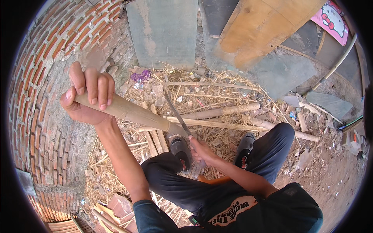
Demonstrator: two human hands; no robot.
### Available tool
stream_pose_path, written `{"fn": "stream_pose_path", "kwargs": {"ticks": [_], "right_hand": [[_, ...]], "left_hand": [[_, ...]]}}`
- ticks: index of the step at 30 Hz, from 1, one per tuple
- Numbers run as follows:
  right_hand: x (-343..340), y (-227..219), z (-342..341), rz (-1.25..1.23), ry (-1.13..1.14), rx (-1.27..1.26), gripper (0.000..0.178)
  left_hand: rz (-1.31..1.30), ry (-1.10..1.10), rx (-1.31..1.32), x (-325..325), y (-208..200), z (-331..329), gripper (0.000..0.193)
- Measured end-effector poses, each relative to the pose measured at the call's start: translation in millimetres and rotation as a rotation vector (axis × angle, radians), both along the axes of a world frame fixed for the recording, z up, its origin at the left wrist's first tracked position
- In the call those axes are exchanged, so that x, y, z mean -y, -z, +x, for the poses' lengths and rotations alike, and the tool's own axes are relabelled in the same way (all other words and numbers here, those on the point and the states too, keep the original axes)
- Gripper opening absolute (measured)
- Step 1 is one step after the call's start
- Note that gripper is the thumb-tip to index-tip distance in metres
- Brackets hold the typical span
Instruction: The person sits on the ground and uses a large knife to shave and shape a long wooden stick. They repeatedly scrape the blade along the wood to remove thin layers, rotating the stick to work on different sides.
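My left hand point(90, 93) is closed around the upper left end of a thick pale bamboo piece point(136, 115), which slants down to the right toward my feet. In my right hand point(203, 150), low in front of my knees, is a long-bladed knife point(175, 110). Its narrow dark blade points up and away, beside the bamboo's lower end. I cannot tell whether the blade touches the bamboo. The knife's handle is mostly hidden by my fingers, and the bamboo's lowest end is partly hidden behind the blade and hand.
Several bamboo lengths point(221, 112) and split strips point(155, 138) lie on straw and shavings around my shoes point(179, 149). A brick wall point(42, 116) rises at left. Grey panels point(163, 35), a brown board point(268, 27) and a pink board point(332, 23) lean at the back.
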State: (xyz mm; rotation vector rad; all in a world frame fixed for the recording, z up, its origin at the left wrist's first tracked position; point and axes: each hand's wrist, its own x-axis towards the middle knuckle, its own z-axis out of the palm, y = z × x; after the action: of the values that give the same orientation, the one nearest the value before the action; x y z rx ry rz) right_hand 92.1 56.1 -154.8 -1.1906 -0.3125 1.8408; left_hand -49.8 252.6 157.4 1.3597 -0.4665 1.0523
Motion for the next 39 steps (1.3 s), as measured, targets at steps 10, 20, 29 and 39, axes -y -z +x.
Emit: {"fn": "stream_pose_path", "kwargs": {"ticks": [10,20,29,39], "right_hand": [[77.2,71.8,48.5,-0.231,0.153,0.146,0.044],[105.2,71.3,99.6,-0.191,0.267,0.236,0.041],[90.6,50.1,112.7,-0.120,0.345,0.234,0.038],[116.3,67.3,106.6,-0.079,0.357,0.261,0.035]], "left_hand": [[-0.079,-0.696,-0.151,11.1,-0.3,6.2,0.081],[0.021,-0.766,-0.644,12.3,93.1,1.3,0.164],[-0.045,-0.713,-0.808,46.8,144.0,86.5,0.025],[-0.426,-0.743,-0.248,11.4,87.2,22.0,0.039]]}}
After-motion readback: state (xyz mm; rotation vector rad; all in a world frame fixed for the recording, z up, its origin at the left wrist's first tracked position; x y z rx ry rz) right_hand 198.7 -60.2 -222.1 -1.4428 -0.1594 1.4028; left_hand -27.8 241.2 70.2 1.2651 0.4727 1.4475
